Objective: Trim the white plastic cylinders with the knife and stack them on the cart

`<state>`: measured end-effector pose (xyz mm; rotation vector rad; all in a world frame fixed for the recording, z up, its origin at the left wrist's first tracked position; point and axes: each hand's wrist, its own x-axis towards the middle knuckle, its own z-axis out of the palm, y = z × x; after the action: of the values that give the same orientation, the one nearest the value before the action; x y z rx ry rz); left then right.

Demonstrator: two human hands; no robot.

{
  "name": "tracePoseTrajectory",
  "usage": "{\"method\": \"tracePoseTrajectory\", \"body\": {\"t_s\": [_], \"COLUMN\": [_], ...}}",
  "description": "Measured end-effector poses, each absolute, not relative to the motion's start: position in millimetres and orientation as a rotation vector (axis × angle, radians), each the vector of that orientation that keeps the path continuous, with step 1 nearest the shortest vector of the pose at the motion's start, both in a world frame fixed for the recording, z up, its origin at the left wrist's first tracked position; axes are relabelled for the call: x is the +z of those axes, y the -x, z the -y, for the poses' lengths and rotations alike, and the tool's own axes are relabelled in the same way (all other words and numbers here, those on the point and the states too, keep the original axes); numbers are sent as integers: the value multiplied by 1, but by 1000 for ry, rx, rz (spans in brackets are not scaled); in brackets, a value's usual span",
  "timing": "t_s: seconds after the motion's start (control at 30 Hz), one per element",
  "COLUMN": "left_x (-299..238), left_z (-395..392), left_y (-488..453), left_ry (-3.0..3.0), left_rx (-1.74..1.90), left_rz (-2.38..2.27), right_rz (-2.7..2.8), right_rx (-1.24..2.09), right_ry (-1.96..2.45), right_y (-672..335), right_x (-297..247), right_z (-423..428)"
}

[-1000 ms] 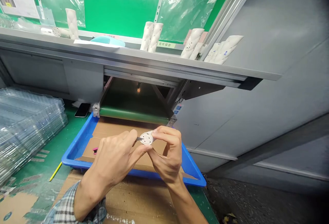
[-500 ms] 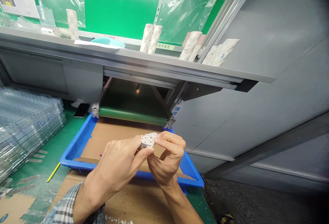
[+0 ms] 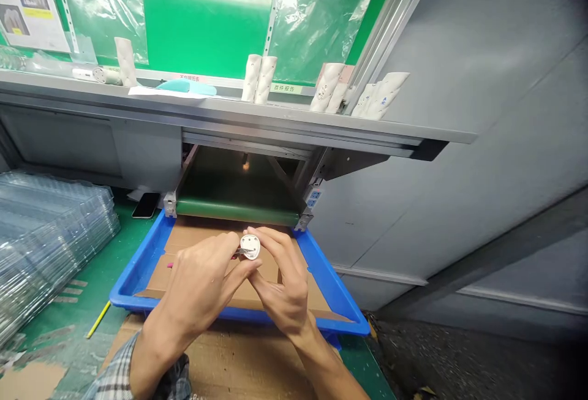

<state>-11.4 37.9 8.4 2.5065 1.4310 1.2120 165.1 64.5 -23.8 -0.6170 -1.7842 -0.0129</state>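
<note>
One view, head: hands above a blue tray (image 3: 324,279).
Left hand (image 3: 202,283): fingers clenched on a small dark tool (image 3: 237,253), its tip pointing right.
Right hand (image 3: 285,290): fingertips pinching a white disc (image 3: 250,246).
Disc: between the hands, its left edge at the tool's tip.

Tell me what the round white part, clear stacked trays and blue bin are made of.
The round white part looks like matte, opaque molded plastic, possibly ceramic. The stacked clear trays look like thin glossy see-through plastic. The blue bin looks like molded plastic, glossy with a thick rounded rim.
</note>
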Motion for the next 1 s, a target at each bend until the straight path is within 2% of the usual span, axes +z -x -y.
{"method": "tracePoseTrajectory", "body": {"t_s": [0.13,0.33,0.6,1.0], "left_x": [10,10,11,13], "left_z": [-42,-43,-36,-36], "left_y": [20,22,18,20], "left_ry": [-2507,-2567,-2516,-2508], "left_rx": [1219,1305,1428,1419], "left_rz": [-1308,-1437,-1155,-1131], "right_rz": [1745,1728,1685,1723], "right_rx": [-10,-41,-22,-48], "right_ry": [653,641,624,618], "right_y": [-167,-168,-167,-169], "right_x": [-23,-22,-24,-22], "right_z": [-67,-68,-68,-68]}}
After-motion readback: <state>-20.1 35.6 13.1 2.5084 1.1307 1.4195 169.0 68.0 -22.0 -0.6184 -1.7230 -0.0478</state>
